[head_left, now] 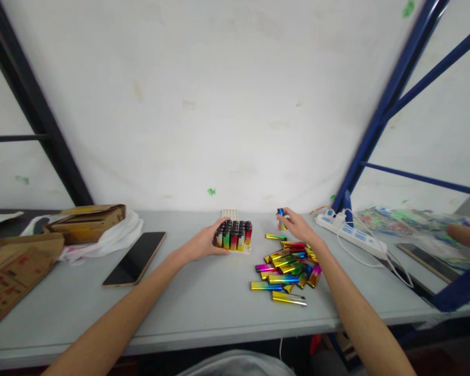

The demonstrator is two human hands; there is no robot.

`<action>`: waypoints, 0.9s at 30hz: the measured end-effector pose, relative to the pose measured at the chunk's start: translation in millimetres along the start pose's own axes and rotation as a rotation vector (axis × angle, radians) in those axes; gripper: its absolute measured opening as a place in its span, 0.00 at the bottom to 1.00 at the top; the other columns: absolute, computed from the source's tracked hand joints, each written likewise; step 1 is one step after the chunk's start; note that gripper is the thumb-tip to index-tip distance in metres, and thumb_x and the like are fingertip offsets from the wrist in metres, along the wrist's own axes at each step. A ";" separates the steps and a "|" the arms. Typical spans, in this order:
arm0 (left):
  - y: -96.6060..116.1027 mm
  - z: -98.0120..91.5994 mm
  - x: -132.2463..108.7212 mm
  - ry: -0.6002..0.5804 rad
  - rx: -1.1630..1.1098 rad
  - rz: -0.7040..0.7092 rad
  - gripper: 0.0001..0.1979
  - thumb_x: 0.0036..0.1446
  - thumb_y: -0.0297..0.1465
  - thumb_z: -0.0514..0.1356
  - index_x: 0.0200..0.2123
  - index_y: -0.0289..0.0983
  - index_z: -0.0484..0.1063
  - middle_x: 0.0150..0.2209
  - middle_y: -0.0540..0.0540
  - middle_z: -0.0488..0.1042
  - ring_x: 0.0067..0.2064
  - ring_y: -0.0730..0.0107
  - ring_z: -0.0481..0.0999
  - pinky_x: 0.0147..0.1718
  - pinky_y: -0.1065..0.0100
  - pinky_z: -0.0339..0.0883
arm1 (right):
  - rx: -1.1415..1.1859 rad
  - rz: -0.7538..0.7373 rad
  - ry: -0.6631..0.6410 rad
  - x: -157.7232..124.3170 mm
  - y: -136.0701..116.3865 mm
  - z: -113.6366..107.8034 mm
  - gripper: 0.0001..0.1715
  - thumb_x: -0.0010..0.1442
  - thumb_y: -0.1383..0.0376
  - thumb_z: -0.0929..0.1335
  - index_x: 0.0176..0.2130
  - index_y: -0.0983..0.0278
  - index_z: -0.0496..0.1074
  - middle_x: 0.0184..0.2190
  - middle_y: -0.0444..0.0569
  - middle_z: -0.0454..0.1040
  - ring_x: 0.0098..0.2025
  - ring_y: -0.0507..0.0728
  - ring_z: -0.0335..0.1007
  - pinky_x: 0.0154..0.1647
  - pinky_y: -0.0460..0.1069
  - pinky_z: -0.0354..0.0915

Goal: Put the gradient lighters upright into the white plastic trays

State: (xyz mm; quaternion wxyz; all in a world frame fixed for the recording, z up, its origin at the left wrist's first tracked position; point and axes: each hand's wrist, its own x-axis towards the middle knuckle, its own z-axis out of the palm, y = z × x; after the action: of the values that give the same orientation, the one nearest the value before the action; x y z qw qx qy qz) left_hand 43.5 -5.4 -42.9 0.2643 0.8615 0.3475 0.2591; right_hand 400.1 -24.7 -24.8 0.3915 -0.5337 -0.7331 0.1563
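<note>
A white tray [230, 214] stands mid-table, its near rows filled with upright lighters [234, 234] with black tops. My left hand [204, 243] curls against the tray's left side, fingers wrapped round the lighters there. My right hand [294, 223] is raised just right of the tray and pinches one blue and gold lighter [281, 215] upright. Below that hand lies a loose heap of several shiny rainbow-coloured lighters [288, 266].
A dark phone [135, 258] lies left of centre. Cardboard boxes [86, 219] and a white plastic bag [117, 235] sit at far left. A white power strip [350, 236] with cables lies right. Another person's hand [467, 236] shows at the far right, beyond a blue rack post [379, 112].
</note>
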 end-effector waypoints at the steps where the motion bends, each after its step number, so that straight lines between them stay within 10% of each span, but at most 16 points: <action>1: 0.3 0.1 0.0 -0.002 0.000 -0.006 0.52 0.44 0.44 0.71 0.68 0.42 0.50 0.59 0.41 0.71 0.58 0.49 0.72 0.57 0.57 0.65 | 0.162 0.011 -0.026 -0.2 -7.1 5.5 0.19 0.65 0.52 0.61 0.43 0.64 0.67 0.33 0.48 0.74 0.31 0.54 0.71 0.37 0.51 0.67; 10: 0.5 0.9 0.3 -0.007 -0.016 0.013 0.51 0.45 0.44 0.71 0.68 0.42 0.50 0.60 0.42 0.70 0.59 0.51 0.71 0.58 0.58 0.64 | 0.722 0.156 -0.122 -1.8 -52.5 58.5 0.23 0.60 0.45 0.65 0.43 0.59 0.62 0.21 0.33 0.52 0.18 0.47 0.46 0.20 0.43 0.47; 27: 2.0 0.8 -0.3 -0.008 -0.009 0.014 0.51 0.45 0.43 0.71 0.68 0.42 0.49 0.61 0.42 0.69 0.59 0.51 0.70 0.58 0.58 0.63 | 0.176 0.025 0.173 -10.8 -70.2 77.9 0.21 0.62 0.53 0.61 0.22 0.62 0.59 0.18 0.39 0.58 0.24 0.51 0.55 0.28 0.47 0.50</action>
State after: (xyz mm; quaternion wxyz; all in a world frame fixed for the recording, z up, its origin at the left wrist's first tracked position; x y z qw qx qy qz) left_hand 44.7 -7.1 -42.3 0.2679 0.8637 0.3392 0.2593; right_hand 297.4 -46.5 -33.9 0.4967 -0.5177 -0.6735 0.1783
